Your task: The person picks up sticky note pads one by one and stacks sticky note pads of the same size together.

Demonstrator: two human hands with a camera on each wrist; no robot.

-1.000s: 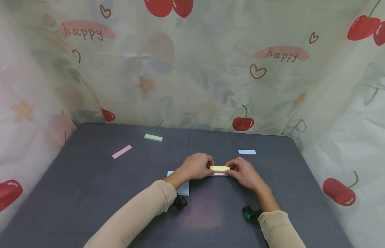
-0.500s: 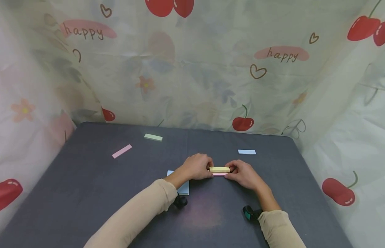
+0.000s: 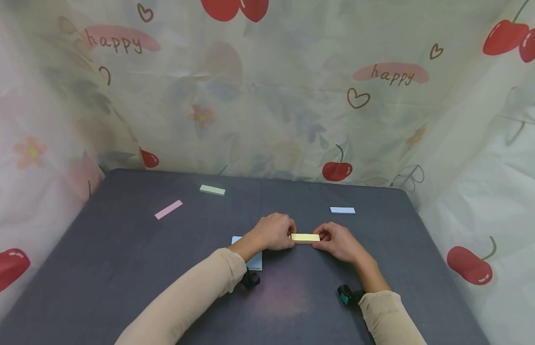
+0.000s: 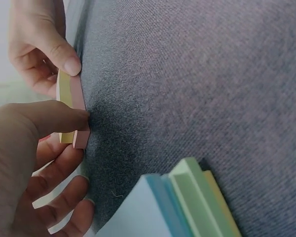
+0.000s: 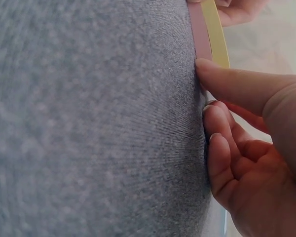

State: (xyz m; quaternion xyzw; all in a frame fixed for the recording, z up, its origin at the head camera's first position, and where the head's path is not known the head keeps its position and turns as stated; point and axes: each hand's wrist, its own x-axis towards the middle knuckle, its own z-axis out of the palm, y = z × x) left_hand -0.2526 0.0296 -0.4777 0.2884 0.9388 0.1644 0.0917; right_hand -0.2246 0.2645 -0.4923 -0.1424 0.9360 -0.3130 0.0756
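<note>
A narrow yellow sticky note pad lies flat on a pink sticky note pad of like size, the two stacked on the dark table. My left hand pinches the left end, thumb on the near side and fingers behind. At the opposite end my right hand pinches likewise, its thumb against both layers in the right wrist view. The left wrist view shows the yellow and pink edges slightly out of line at the left end. Fingers of both hands hide the ends of the pads.
Beneath my left wrist is a stack of larger pads, blue on top with green and yellow below. Farther out lie a pink strip, a green strip and a pale blue strip. A printed curtain closes off the table's back.
Both hands have lowered the yellow pad onto the pink one, which now barely shows from above. The right hand has shifted slightly down in the view. The other strips stay put.
</note>
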